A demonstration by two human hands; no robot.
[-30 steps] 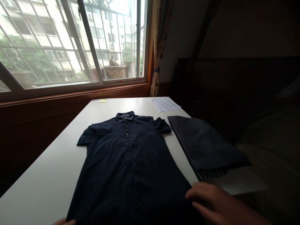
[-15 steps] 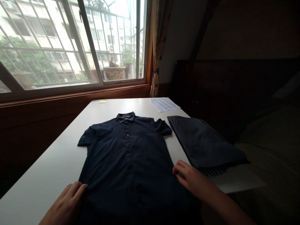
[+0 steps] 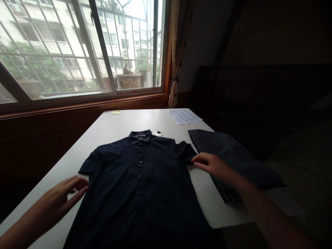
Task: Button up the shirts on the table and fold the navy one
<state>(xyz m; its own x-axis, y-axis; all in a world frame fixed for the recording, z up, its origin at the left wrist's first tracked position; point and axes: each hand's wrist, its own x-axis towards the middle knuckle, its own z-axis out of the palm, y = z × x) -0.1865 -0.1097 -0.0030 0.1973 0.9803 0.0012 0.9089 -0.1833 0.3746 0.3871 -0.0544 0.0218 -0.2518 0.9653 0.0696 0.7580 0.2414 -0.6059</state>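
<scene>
A dark navy short-sleeved button-up shirt [image 3: 140,186] lies front side up and spread out, its collar toward the window. Beside its left edge, just below the left sleeve, is my left hand [image 3: 70,190], fingers curved and a gap showing between thumb and fingers; nothing is visible in it. My right hand [image 3: 207,164] pinches the cuff of the right sleeve between thumb and fingers. A round white object with a dark centre [image 3: 158,133] shows just behind the shirt's right shoulder.
The shirt rests on a white table [image 3: 59,166]. Dark folded cloth [image 3: 230,155] lies along the right edge, partly behind my right forearm. Printed papers [image 3: 184,116] and a yellow sticky note [image 3: 116,112] are at the far end, below a barred window [image 3: 124,45].
Both hands have left the shirt's lower sides and moved up toward the sleeves. The shirt has slid toward me, its sides shifting outward. The round white object behind the collar has come into view.
</scene>
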